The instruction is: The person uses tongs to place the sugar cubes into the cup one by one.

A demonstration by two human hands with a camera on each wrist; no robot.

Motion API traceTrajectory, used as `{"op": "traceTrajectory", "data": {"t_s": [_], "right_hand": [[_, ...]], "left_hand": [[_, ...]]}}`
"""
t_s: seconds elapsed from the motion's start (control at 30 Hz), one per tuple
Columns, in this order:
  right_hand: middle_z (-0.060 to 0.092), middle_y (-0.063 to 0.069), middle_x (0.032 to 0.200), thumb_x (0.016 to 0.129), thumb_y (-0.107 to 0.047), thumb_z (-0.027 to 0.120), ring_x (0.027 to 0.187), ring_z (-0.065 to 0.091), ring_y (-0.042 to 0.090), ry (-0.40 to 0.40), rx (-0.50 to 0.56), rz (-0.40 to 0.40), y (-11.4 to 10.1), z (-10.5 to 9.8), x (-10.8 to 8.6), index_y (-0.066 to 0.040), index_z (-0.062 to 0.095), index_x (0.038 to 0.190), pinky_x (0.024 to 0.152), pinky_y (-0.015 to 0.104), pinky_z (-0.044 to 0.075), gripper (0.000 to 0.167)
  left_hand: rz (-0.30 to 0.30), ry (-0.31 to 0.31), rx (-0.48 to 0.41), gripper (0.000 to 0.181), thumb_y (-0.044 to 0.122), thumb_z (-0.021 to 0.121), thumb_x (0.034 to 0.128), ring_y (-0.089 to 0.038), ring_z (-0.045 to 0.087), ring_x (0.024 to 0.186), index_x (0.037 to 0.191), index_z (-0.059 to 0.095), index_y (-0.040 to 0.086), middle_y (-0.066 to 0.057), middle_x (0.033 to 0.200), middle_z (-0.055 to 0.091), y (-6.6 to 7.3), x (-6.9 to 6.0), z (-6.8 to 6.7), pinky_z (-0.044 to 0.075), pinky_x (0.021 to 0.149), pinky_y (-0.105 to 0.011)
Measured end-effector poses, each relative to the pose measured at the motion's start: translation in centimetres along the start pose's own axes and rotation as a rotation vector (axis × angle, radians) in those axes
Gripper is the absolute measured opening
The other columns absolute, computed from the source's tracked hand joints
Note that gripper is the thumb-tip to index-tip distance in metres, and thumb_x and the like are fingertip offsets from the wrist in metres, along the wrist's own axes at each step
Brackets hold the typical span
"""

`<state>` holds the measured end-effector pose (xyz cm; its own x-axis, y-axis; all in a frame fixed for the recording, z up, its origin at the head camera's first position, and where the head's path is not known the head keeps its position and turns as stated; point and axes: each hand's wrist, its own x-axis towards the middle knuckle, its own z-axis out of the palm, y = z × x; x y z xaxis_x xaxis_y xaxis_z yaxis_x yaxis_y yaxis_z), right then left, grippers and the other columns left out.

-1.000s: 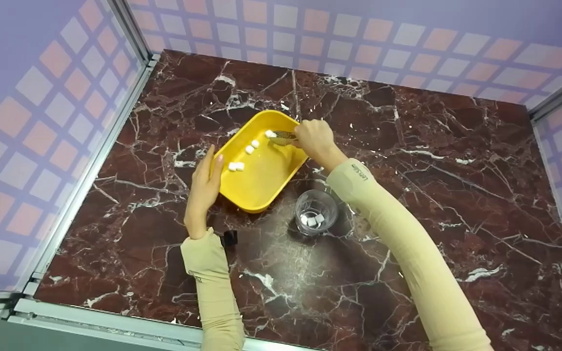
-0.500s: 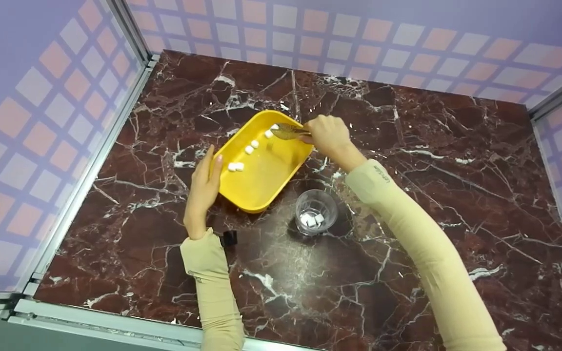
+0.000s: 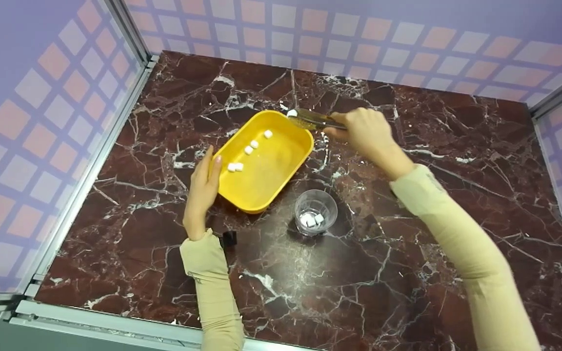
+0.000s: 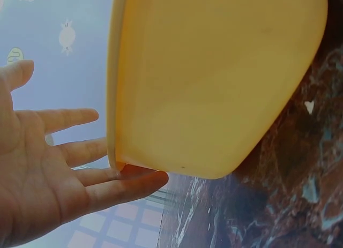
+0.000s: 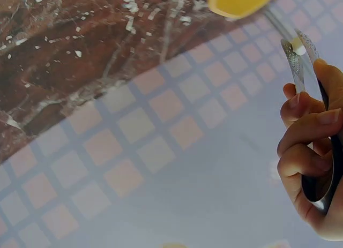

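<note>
The right hand (image 3: 371, 134) curls its fingers round a pair of metal tongs (image 3: 315, 119), and the tongs' perforated tips are closed on a small white piece (image 5: 298, 45). The tips are at the far right corner of a yellow tray (image 3: 266, 170), just above its rim. The left hand (image 3: 203, 187) has its fingers straight and spread along the tray's left side; in the left wrist view the lowest fingers reach under the rim against the outer wall.

Inside the tray five more white pieces (image 3: 248, 150) lie on its bottom along the left side: two touching near the left hand, two close together in the middle, one farther up. Near the tray's right side stands a clear glass (image 3: 329, 207) with a few white pieces at its bottom.

The right sleeve (image 3: 461, 234) bears faint dark print at the cuff, too oblique to read; the left sleeve (image 3: 208, 278) has a dark mark there, likewise illegible. A small black block (image 3: 230, 238) sits beside the left wrist. Beneath everything is a dark red marbled table (image 3: 408, 292). Purple walls (image 3: 310, 29) carry pink and pale squares, and the left wrist view shows a candy drawing (image 4: 67, 38).
</note>
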<state>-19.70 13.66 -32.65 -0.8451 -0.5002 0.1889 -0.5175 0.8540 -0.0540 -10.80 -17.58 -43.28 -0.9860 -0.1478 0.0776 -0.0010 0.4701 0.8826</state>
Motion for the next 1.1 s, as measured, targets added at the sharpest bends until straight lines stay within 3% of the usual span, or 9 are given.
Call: {"op": "traceTrajectory", "data": {"t_s": [0.27, 0.4, 0.77, 0.93, 1.1], "right_hand": [[0.060, 0.010, 0.055, 0.081, -0.039, 0.060, 0.036, 0.037, 0.013, 0.219, 0.023, -0.176, -0.1, -2.5, -4.6, -0.008, 0.068, 0.099, 0.033, 0.021, 0.025, 0.036], [0.057, 0.008, 0.051, 0.080, -0.034, 0.062, 0.033, 0.030, 0.008, 0.269, 0.005, -0.255, -0.2, -2.8, -7.2, -0.007, 0.068, 0.099, 0.032, 0.017, 0.020, 0.032], [0.057, 0.001, 0.052, 0.073, -0.034, 0.068, 0.031, 0.031, 0.006, 0.265, -0.079, -0.354, 0.0, -1.6, -13.2, -0.010, 0.070, 0.094, 0.032, 0.014, 0.018, 0.032], [0.048, -0.003, 0.048, 0.073, -0.036, 0.067, 0.033, 0.025, 0.003, 0.239, -0.102, -0.362, -0.1, -0.9, -14.3, -0.012, 0.070, 0.094, 0.032, 0.013, 0.016, 0.033], [0.062, 0.002, 0.058, 0.072, -0.037, 0.068, 0.033, 0.033, 0.006, 0.207, -0.110, -0.352, -0.1, -0.1, -14.9, -0.011, 0.070, 0.094, 0.032, 0.013, 0.018, 0.034]], "left_hand": [[-0.016, -0.006, -0.003, 0.051, 0.032, 0.036, 0.0962, -0.030, 0.032, 0.130, 0.140, 0.028, 0.009, -0.017, 0.141, 0.035, 0.0, 0.0, 0.0, 0.024, 0.110, -0.042], [-0.008, -0.003, -0.008, 0.050, 0.031, 0.036, 0.0963, -0.029, 0.031, 0.131, 0.140, 0.029, 0.008, -0.016, 0.142, 0.033, 0.0, 0.0, 0.1, 0.024, 0.111, -0.041], [-0.005, -0.007, -0.009, 0.051, 0.031, 0.037, 0.0961, -0.030, 0.033, 0.129, 0.140, 0.029, 0.006, -0.017, 0.140, 0.036, 0.0, 0.0, 0.1, 0.025, 0.110, -0.042], [-0.008, -0.005, -0.001, 0.051, 0.031, 0.036, 0.0962, -0.030, 0.033, 0.129, 0.140, 0.028, 0.006, -0.018, 0.140, 0.036, 0.0, 0.0, 0.0, 0.025, 0.110, -0.042], [-0.008, -0.005, -0.001, 0.050, 0.030, 0.036, 0.0963, -0.031, 0.033, 0.129, 0.140, 0.028, 0.007, -0.018, 0.140, 0.036, 0.0, 0.0, 0.0, 0.024, 0.110, -0.042]]}}
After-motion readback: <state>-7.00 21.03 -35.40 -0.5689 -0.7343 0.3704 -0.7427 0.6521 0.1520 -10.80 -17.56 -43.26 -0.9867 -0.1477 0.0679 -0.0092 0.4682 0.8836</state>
